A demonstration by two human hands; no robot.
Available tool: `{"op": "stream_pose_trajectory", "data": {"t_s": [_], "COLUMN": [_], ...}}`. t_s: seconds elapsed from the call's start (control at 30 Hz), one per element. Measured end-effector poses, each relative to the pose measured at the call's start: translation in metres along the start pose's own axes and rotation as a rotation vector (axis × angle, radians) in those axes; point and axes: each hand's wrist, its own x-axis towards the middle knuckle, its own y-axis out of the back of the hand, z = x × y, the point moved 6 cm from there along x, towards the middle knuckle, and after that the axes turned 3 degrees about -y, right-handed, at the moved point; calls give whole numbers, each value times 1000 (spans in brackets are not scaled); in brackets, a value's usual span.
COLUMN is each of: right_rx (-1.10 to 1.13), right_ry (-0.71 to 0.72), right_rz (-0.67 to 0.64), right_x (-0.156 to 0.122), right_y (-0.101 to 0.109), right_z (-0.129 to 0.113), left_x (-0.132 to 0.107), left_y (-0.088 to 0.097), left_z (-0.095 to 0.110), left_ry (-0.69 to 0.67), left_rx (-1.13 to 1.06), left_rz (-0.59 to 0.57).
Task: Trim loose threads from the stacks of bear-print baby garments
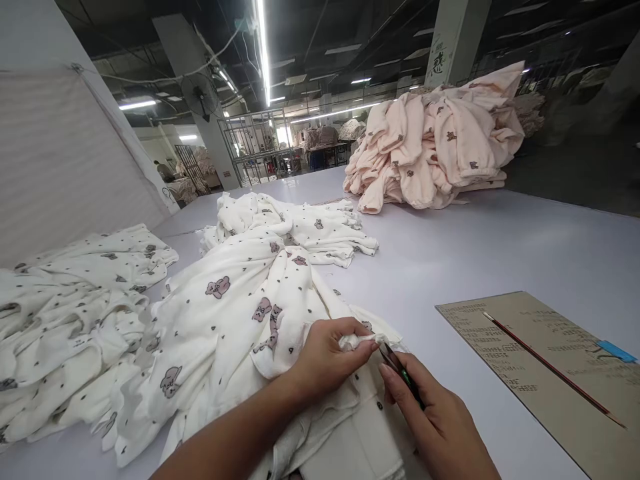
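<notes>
A worker's left hand (327, 357) pinched the gathered edge of a white bear-print fleece garment (220, 320) in a tight grip, while the right hand (440, 417) closed its grip around small dark snips (407, 379), their tips at the pinched cloth. The garment lay across the near middle of a pale bench (400, 267), between more white bear-print garments (75, 327) at left and a brown board (500, 360) at right, which carried a red-and-black pencil (555, 371). Pink bear-print garments (430, 147) sat heaped at far right.
</notes>
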Motion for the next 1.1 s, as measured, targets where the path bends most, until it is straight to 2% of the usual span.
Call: {"op": "stream_pose_trajectory", "data": {"t_s": [0.2, 0.37, 0.57, 0.8, 0.93, 1.1], "right_rx": [-26, 84, 185, 179, 189, 194], "right_ry": [-16, -27, -59, -73, -89, -84], "right_rz": [25, -54, -167, -235, -210, -167], "right_x": [5, 3, 4, 8, 5, 5], "right_y": [-1, -1, 0, -1, 1, 2], "right_z": [1, 6, 15, 24, 20, 14], "left_x": [-1, -1, -8, -14, -15, -16], "left_y": [-2, -2, -5, -5, -6, -7], "left_z": [1, 3, 13, 18, 21, 22], "left_ry": [-63, -138, -424, -618, -672, -676], "left_rx": [52, 95, 353, 571, 654, 648], "left_rz": [-5, 6, 19, 69, 92, 75]}}
